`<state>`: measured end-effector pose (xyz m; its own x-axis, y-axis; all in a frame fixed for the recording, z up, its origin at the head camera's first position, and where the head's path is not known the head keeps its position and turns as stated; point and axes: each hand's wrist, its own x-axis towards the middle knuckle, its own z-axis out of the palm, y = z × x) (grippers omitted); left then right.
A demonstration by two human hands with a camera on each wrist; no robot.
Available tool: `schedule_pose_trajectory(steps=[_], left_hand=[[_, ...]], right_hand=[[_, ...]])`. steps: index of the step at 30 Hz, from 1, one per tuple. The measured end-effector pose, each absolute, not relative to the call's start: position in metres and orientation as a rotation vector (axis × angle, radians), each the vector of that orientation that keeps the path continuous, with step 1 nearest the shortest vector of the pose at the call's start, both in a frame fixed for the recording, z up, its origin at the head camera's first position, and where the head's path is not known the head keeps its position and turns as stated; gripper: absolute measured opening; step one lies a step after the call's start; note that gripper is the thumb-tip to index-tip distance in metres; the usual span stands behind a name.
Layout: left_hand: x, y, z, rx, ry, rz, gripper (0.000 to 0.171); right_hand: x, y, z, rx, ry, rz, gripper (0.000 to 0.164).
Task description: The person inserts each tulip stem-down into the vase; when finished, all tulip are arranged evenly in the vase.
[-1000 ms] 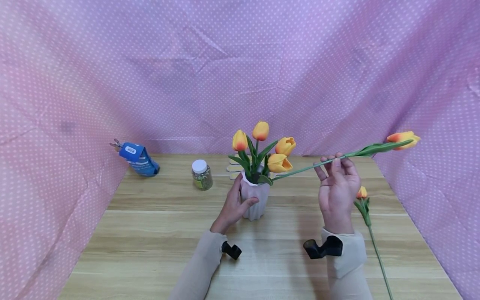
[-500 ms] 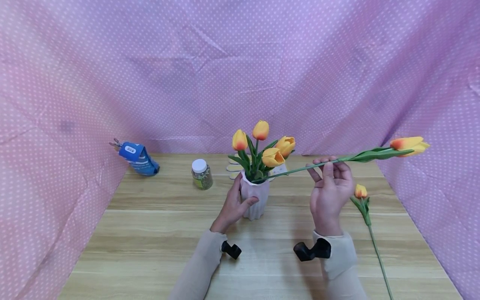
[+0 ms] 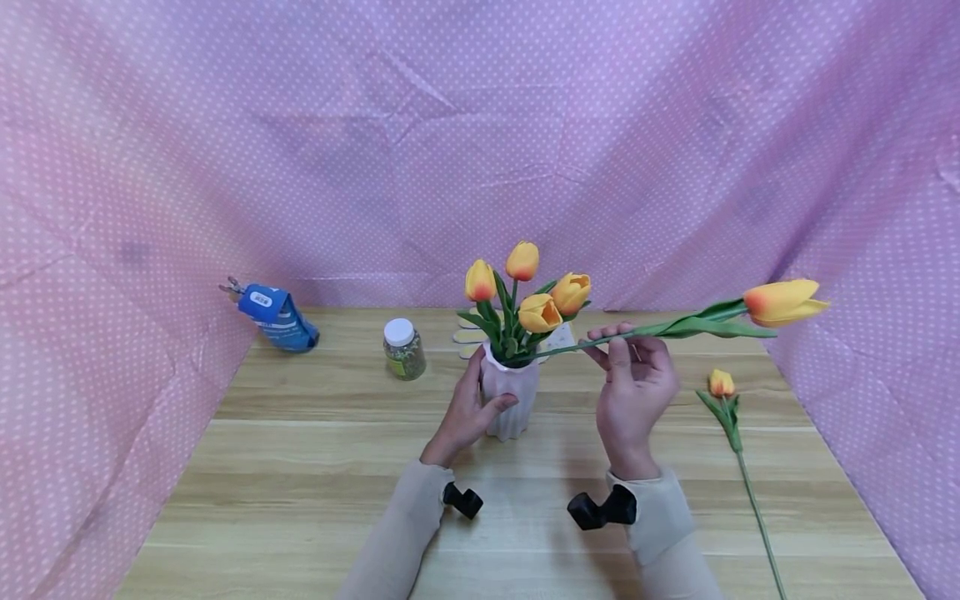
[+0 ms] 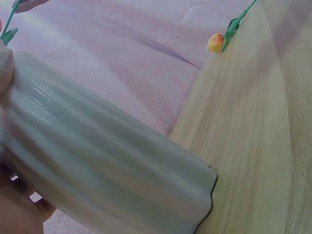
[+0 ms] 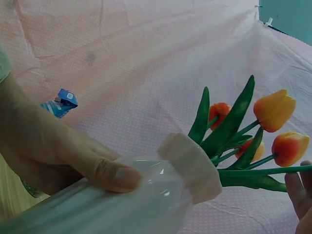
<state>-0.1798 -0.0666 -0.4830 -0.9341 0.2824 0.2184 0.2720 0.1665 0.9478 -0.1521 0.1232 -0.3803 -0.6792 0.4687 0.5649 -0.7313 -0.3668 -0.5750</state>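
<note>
My left hand [image 3: 465, 417] grips the white, wavy-sided vase [image 3: 512, 404] around its upper part, thumb toward the front; the vase stands upright on the table. Several yellow-orange tulips [image 3: 522, 261] with green leaves rise out of its mouth. To its right, my right hand [image 3: 636, 404] pinches the green stem of another tulip [image 3: 783, 302], held nearly level with its bloom to the right. That stem's far end reaches the vase mouth, and its tip is hidden there. In the right wrist view the stem [image 5: 263, 171] crosses beside the vase rim [image 5: 192, 165].
One more tulip [image 3: 727, 417] lies at the table's right side, bloom away from me. A white-lidded jar [image 3: 405, 357] stands left of the vase, with a blue clipped bag [image 3: 281, 321] farther left. Flat white-and-yellow pieces [image 3: 468, 337] lie partly hidden behind the vase. Pink dotted cloth surrounds the table.
My right hand has moved left toward the vase, carrying the tulip, whose stem end has gone to the vase mouth. A front bloom in the vase has shifted left. My left hand stays put.
</note>
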Motion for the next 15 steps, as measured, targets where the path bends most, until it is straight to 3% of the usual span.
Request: schedule_pose_trajectory(steps=[15], left_hand=[[-0.18,-0.066,-0.483,0.587,2.404,1.949,0.1]], right_hand=[[-0.149,0.112,-0.389,0.462,-1.251,2.009,0.012]])
